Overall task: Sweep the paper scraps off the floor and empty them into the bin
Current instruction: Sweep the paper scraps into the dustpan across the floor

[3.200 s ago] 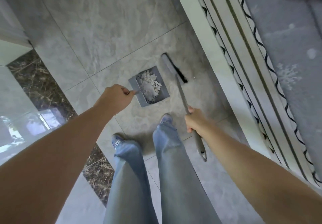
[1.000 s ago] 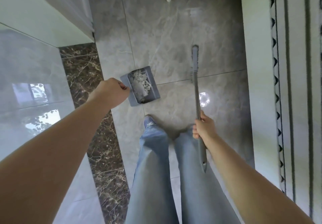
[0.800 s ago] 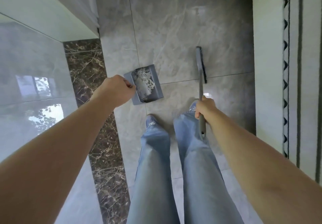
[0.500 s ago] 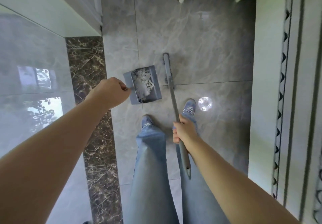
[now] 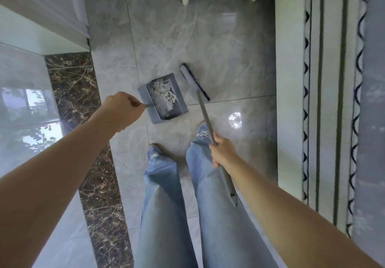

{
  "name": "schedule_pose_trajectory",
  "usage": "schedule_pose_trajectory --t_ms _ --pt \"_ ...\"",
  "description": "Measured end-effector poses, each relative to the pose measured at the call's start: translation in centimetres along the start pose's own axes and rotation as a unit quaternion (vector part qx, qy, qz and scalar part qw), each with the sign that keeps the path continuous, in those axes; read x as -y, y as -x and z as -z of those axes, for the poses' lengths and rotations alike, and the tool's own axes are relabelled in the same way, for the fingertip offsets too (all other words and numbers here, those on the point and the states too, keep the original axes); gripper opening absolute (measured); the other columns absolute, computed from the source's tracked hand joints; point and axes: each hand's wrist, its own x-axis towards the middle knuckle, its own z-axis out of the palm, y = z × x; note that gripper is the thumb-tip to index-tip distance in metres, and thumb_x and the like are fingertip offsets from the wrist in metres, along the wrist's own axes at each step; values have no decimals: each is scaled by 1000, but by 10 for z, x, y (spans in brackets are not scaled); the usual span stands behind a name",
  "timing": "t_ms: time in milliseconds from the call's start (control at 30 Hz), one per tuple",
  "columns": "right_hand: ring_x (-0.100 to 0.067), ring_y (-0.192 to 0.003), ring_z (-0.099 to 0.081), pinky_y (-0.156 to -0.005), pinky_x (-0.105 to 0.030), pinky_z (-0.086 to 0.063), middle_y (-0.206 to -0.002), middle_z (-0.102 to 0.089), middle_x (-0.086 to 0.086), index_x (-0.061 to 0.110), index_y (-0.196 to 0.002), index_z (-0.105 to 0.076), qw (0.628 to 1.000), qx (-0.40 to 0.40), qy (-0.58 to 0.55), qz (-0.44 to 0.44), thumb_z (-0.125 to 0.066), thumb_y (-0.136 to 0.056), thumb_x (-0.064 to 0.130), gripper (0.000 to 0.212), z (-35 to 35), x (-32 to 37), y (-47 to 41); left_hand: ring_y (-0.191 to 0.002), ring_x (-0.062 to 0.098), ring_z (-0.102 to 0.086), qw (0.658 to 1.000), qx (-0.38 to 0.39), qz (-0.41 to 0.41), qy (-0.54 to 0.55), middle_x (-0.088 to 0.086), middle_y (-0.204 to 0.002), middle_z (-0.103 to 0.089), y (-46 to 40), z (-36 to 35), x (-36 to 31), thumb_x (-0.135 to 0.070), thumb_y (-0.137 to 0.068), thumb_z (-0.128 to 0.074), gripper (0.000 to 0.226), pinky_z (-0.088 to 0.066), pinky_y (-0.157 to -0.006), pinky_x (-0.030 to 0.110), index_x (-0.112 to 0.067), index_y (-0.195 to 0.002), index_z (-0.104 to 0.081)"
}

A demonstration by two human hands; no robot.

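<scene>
Down by my feet at twelve o'clock, my left hand (image 5: 121,109) grips the dustpan (image 5: 163,99) by its thin handle, full of light paper scraps (image 5: 163,93) that could blow out, while my right hand (image 5: 223,153) holds the stiff broom (image 5: 205,109) stick.

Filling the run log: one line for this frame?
stage: carrying | left hand: grips dustpan handle, paper scraps inside | right hand: grips broom | bin: not visible
</scene>
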Motion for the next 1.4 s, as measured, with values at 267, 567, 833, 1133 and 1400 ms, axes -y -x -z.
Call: schedule_pose_trajectory --t_ms 267,567,833,1133,1400 --pt "-18 -42 -56 -41 -24 -47 -82 -60 -6 25 -147 -41 991 -132 -33 -11 -42 -93 6 57 153 -5 -40 -37 23 -46 999 3 -33 -11 7 -53 -52 -15 -18 -115 -30 -93 -50 32 -38 -40 21 -12 -67 -53" --pt "-21 -49 -64 -40 -23 -48 -111 -67 -10 24 -152 -32 997 -58 -19 -46 -44 -91 2 66 161 -2 -88 -38 22 -46 999 0 -42 -29 6 -54 -50 -32 -29 -183 -29 -91 -50 32 -38 -40 21 -11 -65 -51" --pt "-15 -45 -47 -45 -27 -45 -64 -48 3 31 -150 -31 986 -79 -142 -41 -46 -100 16 55 197 -37 -38 -43 24 -51 999 -8 -26 -25 3 -53 -51 -20 -25 -178 -33 -92 -55 37 -45 -49 25 -20 -57 -56" --pt "-16 -41 -48 -36 -22 -41 -85 -57 -8 25 -149 -37 982 -36 -144 -118 -39 -95 1 58 162 -33 -70 -49 21 -57 998 -16 -12 -56 -1 -60 -60 -17 -32 -170 -39 -92 -55 28 -49 -52 27 -29 -71 -70" --pt "-12 -38 -30 -38 -21 -29 -54 -32 2 37 -148 -33 969 -24 -232 -78 -40 -100 15 54 145 -24 -8 -55 21 -57 998 1 -11 -62 0 -65 -60 -25 -32 -168 -40 -90 -50 27 -42 -52 24 -27 -70 -65"
